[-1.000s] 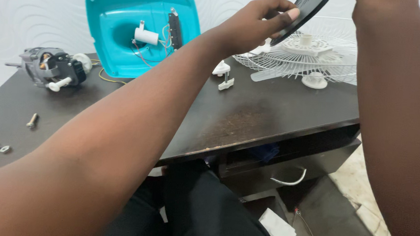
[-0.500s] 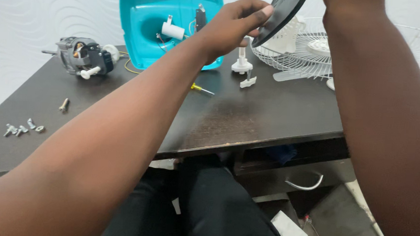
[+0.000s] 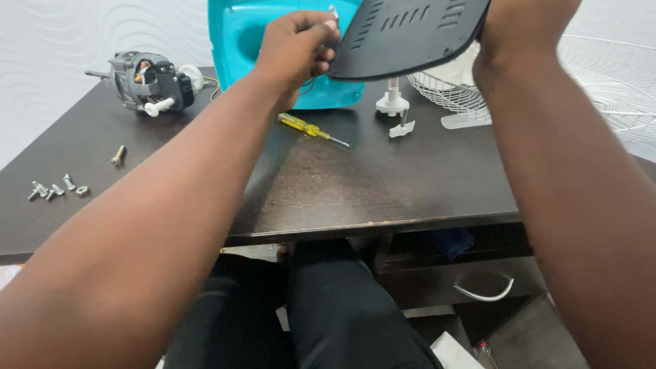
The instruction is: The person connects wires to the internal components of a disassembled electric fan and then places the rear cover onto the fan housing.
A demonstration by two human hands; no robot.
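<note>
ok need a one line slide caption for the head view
Both hands, left and right, hold a vented black plastic panel above a dark wooden table near a yellow-handled screwdriver.

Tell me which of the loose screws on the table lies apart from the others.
The single bolt, nearer the motor; the other screws cluster by the table's left edge.

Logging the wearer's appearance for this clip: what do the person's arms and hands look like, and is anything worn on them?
Both arms are bare along their visible length: no sleeves, gloves, watch or rings show. Left hand and right hand are bare too.
</note>
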